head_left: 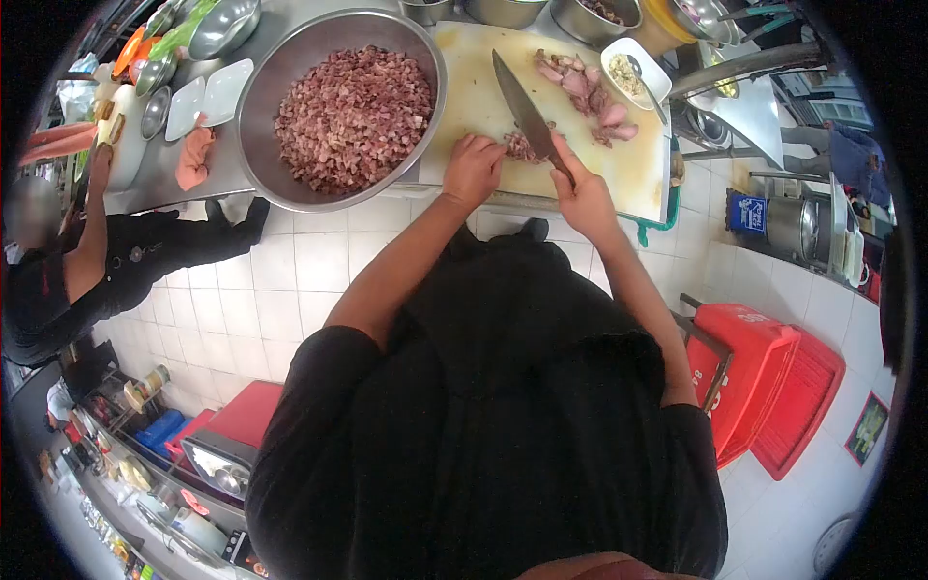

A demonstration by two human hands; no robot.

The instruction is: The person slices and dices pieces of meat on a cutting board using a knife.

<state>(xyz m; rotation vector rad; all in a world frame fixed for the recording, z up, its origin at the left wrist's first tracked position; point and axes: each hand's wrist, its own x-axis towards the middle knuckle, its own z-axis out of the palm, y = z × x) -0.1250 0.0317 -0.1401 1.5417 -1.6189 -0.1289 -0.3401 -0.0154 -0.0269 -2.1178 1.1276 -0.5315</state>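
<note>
My right hand [587,201] is wrapped round the handle of a large kitchen knife [523,104], whose blade points up and left over the cutting board [474,72]. Beside the blade lies a small heap of chopped meat [520,147]. My left hand [474,169] rests at the board's near edge, left of that heap, with its fingers curled together; whatever they may hold is hidden. Larger uncut meat pieces [585,87] lie on the board's right side. Left of the board stands a wide steel bowl [253,126] holding a mound of diced meat [353,116].
A white dish of chopped pale bits [628,70] sits at the board's right. White trays [228,92] and an orange cloth [195,158] lie left of the bowl. A co-worker [92,242] stands at the left. A red crate [744,377] is on the floor at right.
</note>
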